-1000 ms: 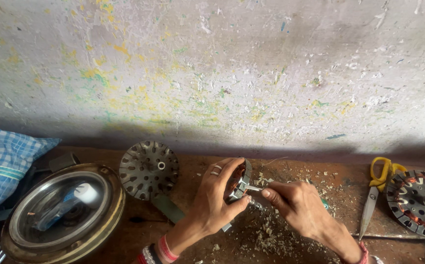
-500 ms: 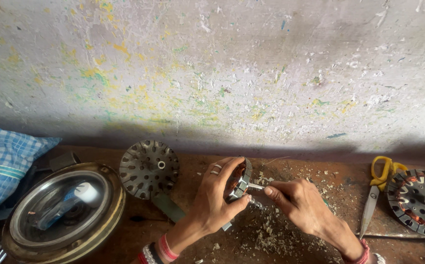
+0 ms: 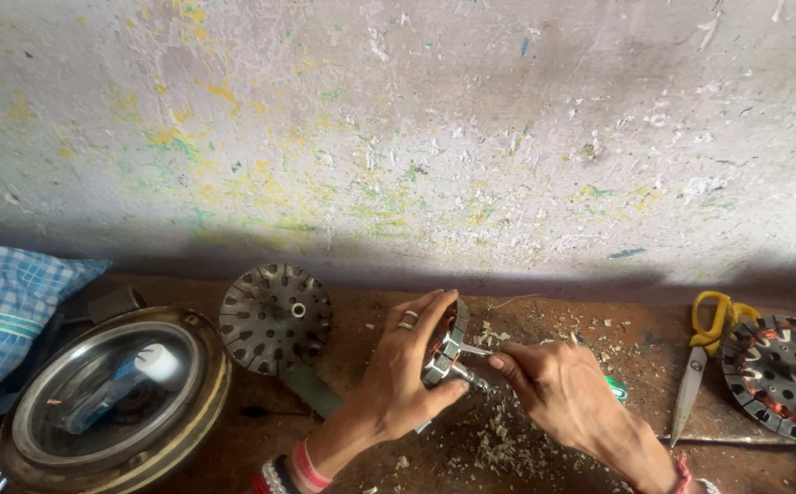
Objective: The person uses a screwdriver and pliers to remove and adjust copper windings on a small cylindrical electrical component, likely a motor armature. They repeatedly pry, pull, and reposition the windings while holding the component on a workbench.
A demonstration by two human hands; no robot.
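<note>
Two hands meet mid-bench: left hand (image 3: 403,380) clenched around a small wound stator (image 3: 444,346), held on edge, its shaft pointing right toward the right hand (image 3: 558,393), which pinches a thin metal tool (image 3: 474,349) against it. Scissors (image 3: 702,361) lie well right, a perforated disc (image 3: 274,318) left; shavings litter the bench (image 3: 371,316) beneath.

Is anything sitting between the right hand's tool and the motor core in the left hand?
Nothing visible does. The left hand grips the motor core on edge, and the thin metal tool held by the right hand already reaches its face. Only loose scraps lie below on the bench.
</note>
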